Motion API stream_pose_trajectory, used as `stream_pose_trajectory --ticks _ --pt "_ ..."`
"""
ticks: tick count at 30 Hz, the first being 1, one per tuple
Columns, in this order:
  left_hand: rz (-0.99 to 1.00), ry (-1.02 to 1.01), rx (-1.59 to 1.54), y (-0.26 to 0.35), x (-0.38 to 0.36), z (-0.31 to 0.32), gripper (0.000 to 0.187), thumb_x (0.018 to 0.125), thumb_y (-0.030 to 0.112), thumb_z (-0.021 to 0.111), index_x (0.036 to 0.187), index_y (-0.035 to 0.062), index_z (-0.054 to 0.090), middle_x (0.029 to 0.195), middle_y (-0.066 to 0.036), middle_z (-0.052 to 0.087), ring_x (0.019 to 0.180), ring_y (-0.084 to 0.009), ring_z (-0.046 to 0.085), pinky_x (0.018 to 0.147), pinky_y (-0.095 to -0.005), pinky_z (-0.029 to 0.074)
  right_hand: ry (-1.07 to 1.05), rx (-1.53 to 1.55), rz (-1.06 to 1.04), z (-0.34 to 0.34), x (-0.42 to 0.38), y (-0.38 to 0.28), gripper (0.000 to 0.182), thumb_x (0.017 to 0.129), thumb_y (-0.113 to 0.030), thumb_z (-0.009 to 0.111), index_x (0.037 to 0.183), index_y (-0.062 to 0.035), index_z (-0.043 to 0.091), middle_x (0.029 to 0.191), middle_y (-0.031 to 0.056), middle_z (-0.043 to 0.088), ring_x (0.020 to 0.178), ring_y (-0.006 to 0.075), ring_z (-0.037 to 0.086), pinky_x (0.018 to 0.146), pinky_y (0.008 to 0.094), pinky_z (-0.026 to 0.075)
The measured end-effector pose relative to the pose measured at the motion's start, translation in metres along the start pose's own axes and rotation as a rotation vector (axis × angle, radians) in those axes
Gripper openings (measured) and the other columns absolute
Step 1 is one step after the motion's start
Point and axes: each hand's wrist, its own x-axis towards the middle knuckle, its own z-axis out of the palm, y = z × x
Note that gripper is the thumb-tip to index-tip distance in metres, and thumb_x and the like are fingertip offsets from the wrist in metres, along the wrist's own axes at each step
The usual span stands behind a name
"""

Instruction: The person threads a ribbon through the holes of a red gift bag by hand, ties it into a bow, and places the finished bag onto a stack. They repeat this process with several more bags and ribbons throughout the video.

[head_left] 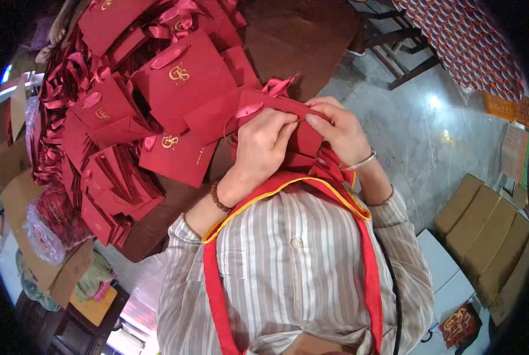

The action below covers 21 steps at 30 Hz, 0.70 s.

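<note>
A small red paper gift bag (306, 137) with pink ribbon lies between my hands, just above my apron. My left hand (263, 142), a beaded bracelet on its wrist, is closed, thumb and index finger pinching at the bag's upper edge. My right hand (340, 131), with a silver bangle at the wrist, is closed in a pinch at the same edge, close to the left fingertips. A bit of ribbon may be between the fingers, but it is too small to make out. A pink ribbon loop (250, 110) shows beside my left knuckles.
Many red bags with gold lettering (181, 77) are heaped on the brown-covered table (294, 41). A plastic-wrapped red bundle (54, 216) is at the left. Cardboard boxes (483, 231) stand on the floor at right, and a dark stool (403, 44) is behind. A person's hand (57, 29) shows far left.
</note>
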Motion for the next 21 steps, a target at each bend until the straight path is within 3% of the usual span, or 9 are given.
stream_pose_trajectory --ticks 9,21 --pt "-0.002 0.032 -0.066 0.007 0.007 0.001 0.007 0.076 0.004 0.06 0.081 -0.0003 0.059 0.071 -0.014 0.057 0.064 -0.0291 0.057 0.057 -0.0353 0.045 0.008 -0.023 -0.04 0.001 -0.003 -0.009 0.018 0.083 -0.004 0.053 0.097 0.0057 0.058 0.104 0.0123 0.054 0.102 0.022 0.049 0.089 0.0289 0.037" --pt "0.139 0.025 0.148 0.01 0.007 0.006 0.006 0.073 0.002 0.057 0.074 0.0009 0.052 0.068 -0.014 0.051 0.063 -0.0314 0.054 0.056 -0.04 0.044 0.057 -0.081 -0.055 0.003 -0.008 -0.013 0.018 0.081 -0.003 0.053 0.096 0.0052 0.058 0.103 0.0136 0.055 0.099 0.0238 0.051 0.087 0.0296 0.039"
